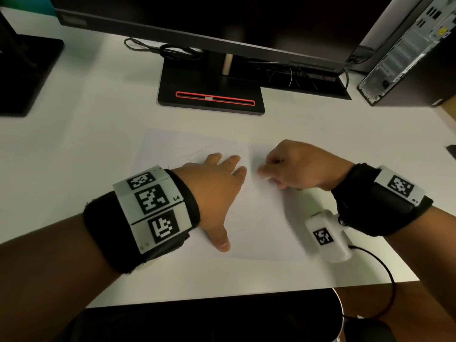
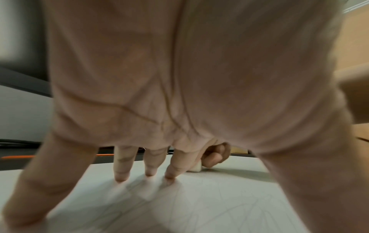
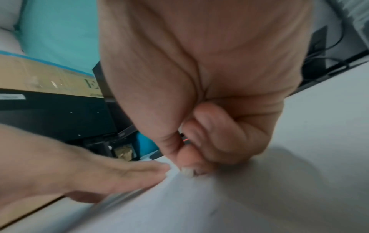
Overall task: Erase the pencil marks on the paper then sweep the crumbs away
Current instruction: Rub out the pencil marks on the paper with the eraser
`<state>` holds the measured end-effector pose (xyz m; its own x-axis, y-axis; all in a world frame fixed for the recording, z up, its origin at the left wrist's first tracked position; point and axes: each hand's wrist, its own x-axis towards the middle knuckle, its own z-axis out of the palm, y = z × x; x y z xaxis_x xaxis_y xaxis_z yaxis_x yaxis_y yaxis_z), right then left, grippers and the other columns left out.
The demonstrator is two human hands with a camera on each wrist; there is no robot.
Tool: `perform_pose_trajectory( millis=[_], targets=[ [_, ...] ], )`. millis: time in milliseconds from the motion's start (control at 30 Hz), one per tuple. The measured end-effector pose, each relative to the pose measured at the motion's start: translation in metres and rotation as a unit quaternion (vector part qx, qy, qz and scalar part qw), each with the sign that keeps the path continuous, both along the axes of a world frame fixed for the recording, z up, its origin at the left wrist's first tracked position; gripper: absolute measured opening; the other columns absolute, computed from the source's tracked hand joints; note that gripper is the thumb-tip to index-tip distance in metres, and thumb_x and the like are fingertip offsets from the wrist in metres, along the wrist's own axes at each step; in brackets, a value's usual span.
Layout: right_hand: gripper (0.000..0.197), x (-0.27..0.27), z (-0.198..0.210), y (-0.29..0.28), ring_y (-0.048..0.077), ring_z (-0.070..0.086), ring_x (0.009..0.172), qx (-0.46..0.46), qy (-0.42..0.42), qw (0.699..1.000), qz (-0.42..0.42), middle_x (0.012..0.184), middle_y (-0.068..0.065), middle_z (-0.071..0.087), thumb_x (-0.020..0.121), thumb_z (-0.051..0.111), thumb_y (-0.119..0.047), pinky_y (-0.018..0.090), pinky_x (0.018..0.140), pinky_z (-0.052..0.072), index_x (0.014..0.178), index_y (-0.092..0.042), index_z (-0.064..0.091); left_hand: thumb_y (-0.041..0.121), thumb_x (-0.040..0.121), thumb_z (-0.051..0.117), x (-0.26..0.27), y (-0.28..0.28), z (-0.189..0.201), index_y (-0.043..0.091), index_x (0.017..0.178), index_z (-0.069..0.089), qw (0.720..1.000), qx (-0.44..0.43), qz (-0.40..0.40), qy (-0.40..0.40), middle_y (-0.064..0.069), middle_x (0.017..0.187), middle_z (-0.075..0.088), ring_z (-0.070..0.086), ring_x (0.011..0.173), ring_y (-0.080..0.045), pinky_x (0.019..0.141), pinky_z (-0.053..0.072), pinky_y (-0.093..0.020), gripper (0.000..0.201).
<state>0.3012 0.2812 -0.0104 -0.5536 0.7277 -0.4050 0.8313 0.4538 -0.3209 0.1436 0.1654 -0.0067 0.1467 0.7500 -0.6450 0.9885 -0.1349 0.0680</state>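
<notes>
A white sheet of paper [image 1: 259, 218] with faint pencil scribbles lies on the white desk. My left hand [image 1: 217, 183] lies flat on the sheet with fingers spread, fingertips [image 2: 121, 176] pressing down on it. Just right of it, my right hand [image 1: 291, 166] is curled, pinching a small white eraser [image 3: 187, 171] whose end touches the paper. The same eraser [image 2: 195, 167] shows past my left fingers in the left wrist view. Faint pencil lines [image 2: 199, 209] run across the sheet under my left palm. No crumbs are discernible.
A black monitor stand [image 1: 212, 95] with a red-rimmed slot sits beyond the paper, cables behind it. A computer tower [image 1: 404, 50] stands at the back right. Another black stand base [image 1: 24, 75] is at the far left. The desk's front edge [image 1: 246, 296] is near my arms.
</notes>
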Motion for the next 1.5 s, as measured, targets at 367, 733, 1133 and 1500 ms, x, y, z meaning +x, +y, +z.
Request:
perform_pose_trajectory(
  millis=[367, 733, 1133, 1500],
  targets=[
    [0.041, -0.003, 0.0, 0.003, 0.025, 0.06, 0.056, 0.011, 0.018, 1.0, -0.018, 0.074, 0.017, 0.073, 0.095, 0.056, -0.031, 0.034, 0.059, 0.052, 0.076, 0.003, 0.069, 0.064, 0.065, 0.083, 0.0, 0.0, -0.001, 0.021, 0.158, -0.016, 1.0, 0.004, -0.002, 0.0, 0.003, 0.164, -0.026, -0.018, 0.152, -0.024, 0.116, 0.032, -0.054, 0.142],
    [0.039, -0.013, -0.002, -0.007, 0.016, 0.056, 0.053, -0.006, -0.001, 1.0, 0.021, 0.07, 0.013, 0.072, 0.094, 0.057, -0.03, 0.033, 0.056, 0.051, 0.075, 0.003, 0.068, 0.067, 0.067, 0.079, -0.001, -0.004, 0.0, 0.002, 0.154, -0.018, 1.0, 0.007, 0.001, 0.002, -0.008, 0.163, -0.027, -0.016, 0.152, -0.024, 0.118, 0.03, -0.051, 0.145],
    [0.04, 0.0, 0.001, -0.013, 0.024, 0.068, 0.067, -0.008, 0.003, 1.0, 0.022, 0.066, 0.006, 0.071, 0.096, 0.057, -0.033, 0.036, 0.067, 0.055, 0.072, -0.002, 0.067, 0.069, 0.066, 0.078, -0.003, -0.004, -0.001, 0.005, 0.155, -0.017, 1.0, 0.012, -0.001, -0.002, -0.006, 0.163, -0.027, -0.015, 0.153, -0.023, 0.118, 0.031, -0.05, 0.145],
    [0.043, 0.008, -0.003, -0.031, 0.023, 0.056, 0.057, 0.045, 0.011, 0.996, 0.078, 0.065, 0.01, 0.065, 0.097, 0.055, -0.033, 0.032, 0.055, 0.046, 0.069, -0.001, 0.057, 0.069, 0.066, 0.078, -0.003, -0.004, 0.0, 0.006, 0.155, -0.019, 1.0, 0.012, 0.0, -0.002, -0.006, 0.163, -0.027, -0.015, 0.153, -0.023, 0.12, 0.027, -0.049, 0.145]
  ],
)
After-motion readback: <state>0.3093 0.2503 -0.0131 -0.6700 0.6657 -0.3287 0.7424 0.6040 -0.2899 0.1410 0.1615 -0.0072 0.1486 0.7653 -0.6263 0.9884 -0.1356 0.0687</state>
